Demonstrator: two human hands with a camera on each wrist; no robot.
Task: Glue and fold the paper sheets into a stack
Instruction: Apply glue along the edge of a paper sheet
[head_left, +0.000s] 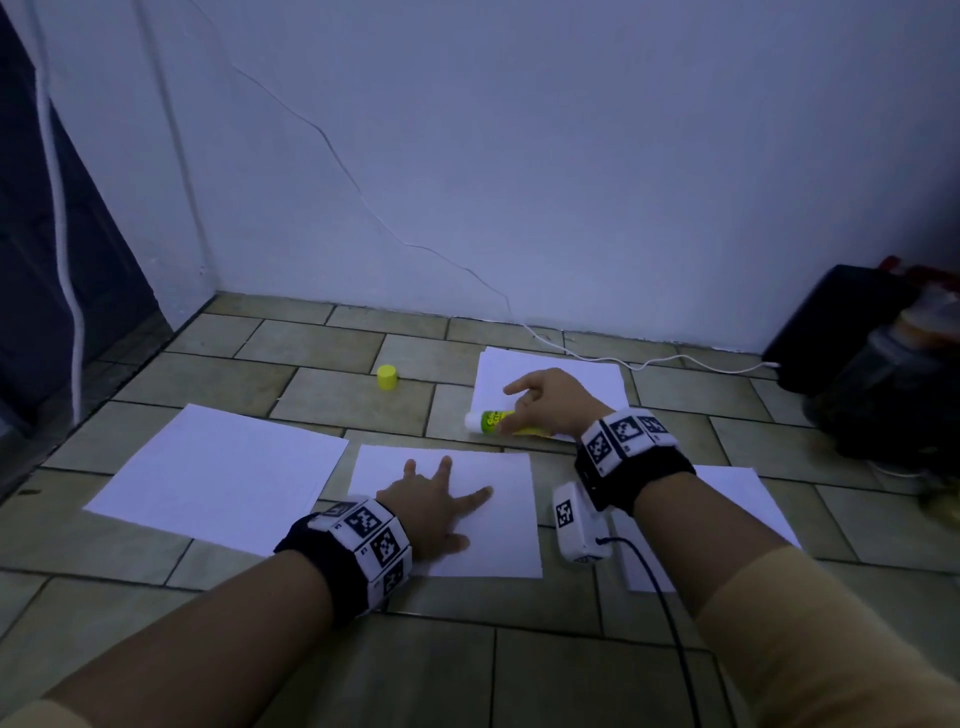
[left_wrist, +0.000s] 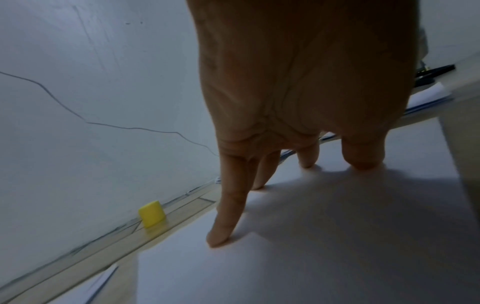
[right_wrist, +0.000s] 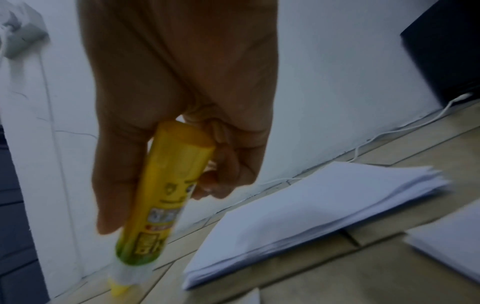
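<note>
My left hand (head_left: 441, 493) lies flat with fingers spread on a white sheet (head_left: 493, 525) on the tiled floor; the left wrist view shows the fingertips (left_wrist: 218, 238) pressing the sheet (left_wrist: 324, 246). Just beyond it, my right hand (head_left: 535, 400) grips an uncapped yellow-green glue stick (head_left: 491, 420), tip pointing left, over the near edge of a paper stack (head_left: 582, 371). In the right wrist view the glue stick (right_wrist: 166, 195) points down at the floor beside the paper stack (right_wrist: 311, 216). The yellow cap (head_left: 387, 378) stands apart on the tiles.
A larger white sheet (head_left: 218, 473) lies at the left and another sheet (head_left: 743, 499) under my right forearm. A white cable (head_left: 654, 364) runs along the wall to dark bags (head_left: 862, 353) at the right. A dark door (head_left: 47, 260) stands at the left.
</note>
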